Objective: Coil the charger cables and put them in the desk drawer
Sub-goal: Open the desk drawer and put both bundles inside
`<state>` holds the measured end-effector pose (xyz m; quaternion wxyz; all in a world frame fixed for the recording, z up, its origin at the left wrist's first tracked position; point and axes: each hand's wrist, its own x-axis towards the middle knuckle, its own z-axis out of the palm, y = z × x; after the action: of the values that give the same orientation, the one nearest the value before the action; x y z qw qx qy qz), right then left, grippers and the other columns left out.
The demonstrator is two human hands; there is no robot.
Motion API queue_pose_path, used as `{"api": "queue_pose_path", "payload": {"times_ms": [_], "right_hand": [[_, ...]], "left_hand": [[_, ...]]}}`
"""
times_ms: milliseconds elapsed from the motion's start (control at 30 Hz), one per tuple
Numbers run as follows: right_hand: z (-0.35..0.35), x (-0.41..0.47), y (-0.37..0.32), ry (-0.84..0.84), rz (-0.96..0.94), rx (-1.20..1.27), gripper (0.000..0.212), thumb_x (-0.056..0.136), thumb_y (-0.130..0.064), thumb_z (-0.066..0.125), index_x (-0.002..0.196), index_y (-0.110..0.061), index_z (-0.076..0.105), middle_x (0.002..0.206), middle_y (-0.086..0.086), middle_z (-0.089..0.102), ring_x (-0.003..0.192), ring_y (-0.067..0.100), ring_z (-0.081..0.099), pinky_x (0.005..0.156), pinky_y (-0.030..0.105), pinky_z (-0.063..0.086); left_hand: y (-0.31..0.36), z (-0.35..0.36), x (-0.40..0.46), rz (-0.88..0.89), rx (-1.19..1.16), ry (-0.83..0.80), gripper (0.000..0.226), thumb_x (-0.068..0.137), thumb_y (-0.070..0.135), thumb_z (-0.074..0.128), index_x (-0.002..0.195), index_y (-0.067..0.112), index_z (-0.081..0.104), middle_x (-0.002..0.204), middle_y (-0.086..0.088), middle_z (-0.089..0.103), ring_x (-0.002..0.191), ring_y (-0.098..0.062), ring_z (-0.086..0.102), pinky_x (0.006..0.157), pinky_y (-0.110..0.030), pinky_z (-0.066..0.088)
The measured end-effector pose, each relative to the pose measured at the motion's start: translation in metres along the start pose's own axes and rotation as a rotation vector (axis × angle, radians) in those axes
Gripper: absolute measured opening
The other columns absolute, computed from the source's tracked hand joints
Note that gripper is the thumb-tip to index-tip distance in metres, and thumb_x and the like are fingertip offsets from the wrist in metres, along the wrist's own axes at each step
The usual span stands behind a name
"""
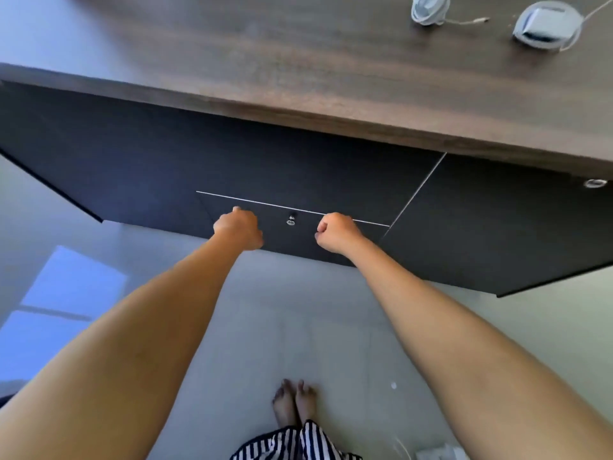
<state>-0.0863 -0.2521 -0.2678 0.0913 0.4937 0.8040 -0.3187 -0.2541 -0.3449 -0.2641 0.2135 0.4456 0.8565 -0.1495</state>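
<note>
Grey tile floor (298, 310) w/ window-light patch (69, 293) at left; dark wood-grain desktop (265, 61) above.

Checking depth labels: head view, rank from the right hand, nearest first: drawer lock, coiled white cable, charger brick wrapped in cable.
1. Drawer lock: just left of the right hand, on the drawer front.
2. Coiled white cable: up on the desktop, far edge.
3. Charger brick wrapped in cable: desktop, farther right.

Shut drawer front (298, 234) before fists
</note>
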Motion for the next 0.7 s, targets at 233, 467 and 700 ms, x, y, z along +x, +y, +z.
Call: {"api": "queue_pose_path", "payload": {"times_ms": [233, 467, 700], "right_hand": [[0.05, 0.05, 0.045, -0.031, 0.141, 0.052, 0.024, 0.086, -0.015, 0.057, 0.105, -0.005, 0.068, 0.112, 0.012, 0.068, 0.105, 0.03, 0.063, 0.089, 0.034, 0.054], [0.118, 0.124, 0.056, -0.005, 0.321, 0.434, 0.025, 0.084, -0.015, 0.054, 0.101, -0.003, 0.068, 0.084, 0.003, 0.062, 0.076, 0.018, 0.055, 0.081, 0.032, 0.055], [0.167, 0.182, 0.049, 0.034, 0.496, 1.286, 0.028, 0.088, -0.019, 0.067, 0.113, -0.008, 0.061, 0.101, 0.006, 0.063, 0.099, 0.02, 0.059, 0.088, 0.035, 0.053]], "left_hand": [[0.011, 0.047, 0.051, -0.055, 0.018, 0.092, 0.049, 0.095, 0.04, 0.044, 0.134, 0.01, 0.045, 0.135, -0.01, 0.039, 0.121, -0.033, 0.046, 0.071, -0.035, 0.04], [-0.009, 0.096, 0.122, 0.057, 0.016, 0.315, 0.062, 0.096, 0.043, 0.039, 0.151, 0.023, 0.017, 0.149, -0.013, 0.029, 0.132, -0.033, 0.035, 0.099, -0.043, 0.039], [-0.021, 0.14, 0.186, 0.134, -0.065, 0.604, 0.07, 0.097, 0.047, 0.031, 0.151, 0.029, -0.01, 0.161, -0.01, -0.009, 0.147, -0.036, 0.001, 0.116, -0.05, 0.021]]}}
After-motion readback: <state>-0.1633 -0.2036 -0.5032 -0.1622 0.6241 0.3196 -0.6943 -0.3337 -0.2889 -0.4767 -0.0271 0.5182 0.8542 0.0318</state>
